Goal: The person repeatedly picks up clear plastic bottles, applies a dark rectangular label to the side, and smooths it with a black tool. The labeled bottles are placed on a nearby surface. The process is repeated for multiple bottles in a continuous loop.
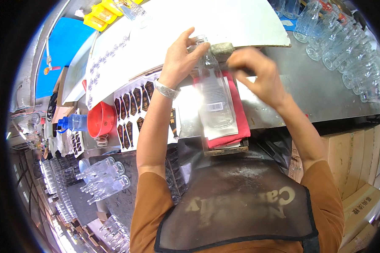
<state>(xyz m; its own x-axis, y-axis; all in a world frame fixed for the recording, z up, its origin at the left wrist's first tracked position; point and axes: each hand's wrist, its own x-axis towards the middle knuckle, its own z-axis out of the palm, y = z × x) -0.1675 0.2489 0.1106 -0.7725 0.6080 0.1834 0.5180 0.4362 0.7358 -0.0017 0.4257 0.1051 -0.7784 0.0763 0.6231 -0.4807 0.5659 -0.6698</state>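
A clear glass bottle [215, 95] lies on a white cloth [236, 114] over a folded red cloth [242, 125], its neck pointing away from me. Its side carries printed lines and a white barcode patch. My left hand [182, 57], with a pale bracelet at the wrist, is closed on the bottle's neck between thumb and fingers. To the right of the neck, my right hand [257, 74] is raised with bent fingers. Motion smears its fingertips, so I cannot make out whether anything is in them. A string-wrapped roll [222, 48] sits just beyond the bottle's shoulder.
Sheets of dark labels [133, 103] lie left of my forearm, beside a red bowl [101, 119] and a blue-capped bottle [74, 122]. Many clear bottles [331, 46] crowd the far right; others [103, 177] lie at lower left. Cardboard boxes [346, 156] stand lower right. Yellow containers [99, 16] are far left.
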